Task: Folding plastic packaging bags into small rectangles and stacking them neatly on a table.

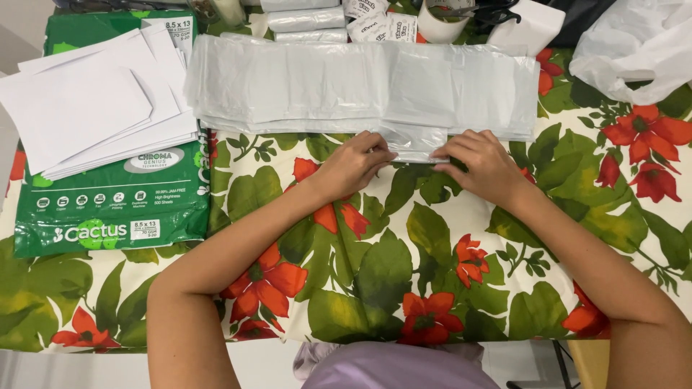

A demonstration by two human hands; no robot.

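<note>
We observe the left hand [355, 164] and the right hand [481, 164] both resting on a table covered by a floral tablecloth [404, 274] of red flowers and green leaves. Between the two sets of fingertips lies a small folded plastic bag [417, 153], translucent white; the left fingers are curled and pinch its left end, the right fingers are bent down and press on its right end, so both hands are closed on the same piece. Just beyond the fingertips, touching or overlapping the folded piece, we note a wide stack of flattened plastic bags [303, 83] running across the table. Farther beyond that stack stand rolls of plastic bags [306, 20] and a roll of tape [441, 23]; whether they touch the stack we cannot tell. Well out from the left fingers, on the left side, sits a green ream of paper [108, 216] with loose white sheets [86, 108] fanned on top of it. Well out from the right fingers, at the far right corner, lies a crumpled white plastic bag [634, 50].
</note>
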